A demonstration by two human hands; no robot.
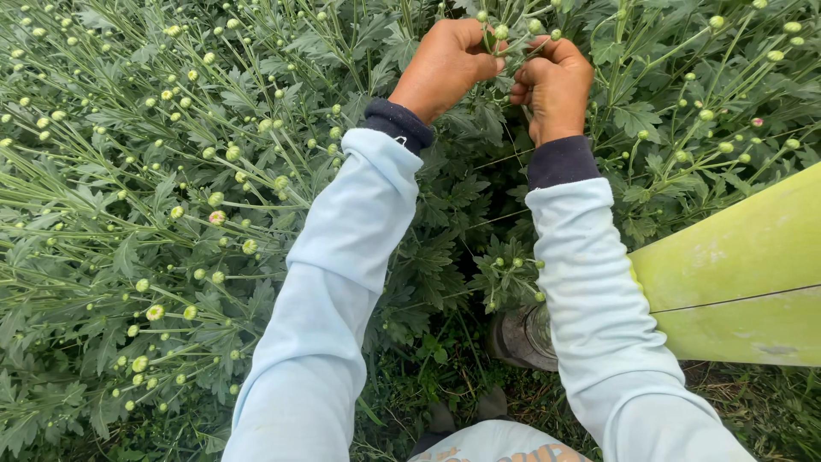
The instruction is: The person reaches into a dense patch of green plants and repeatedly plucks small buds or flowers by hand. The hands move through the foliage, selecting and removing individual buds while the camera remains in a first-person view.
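Green bud cluster (513, 34) between hands; left hand (445, 64) pinching stem, right hand (554, 85) curled closed on stem alongside.

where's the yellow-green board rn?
Head view, right edge: the yellow-green board slants beside the person's right sleeve, below the budding plants and just right of a boot on the ground.

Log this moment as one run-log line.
left hand: fingers pinching bud cluster | right hand: fingers closed on same stems | around: green budded plants, yellow-green panel at right
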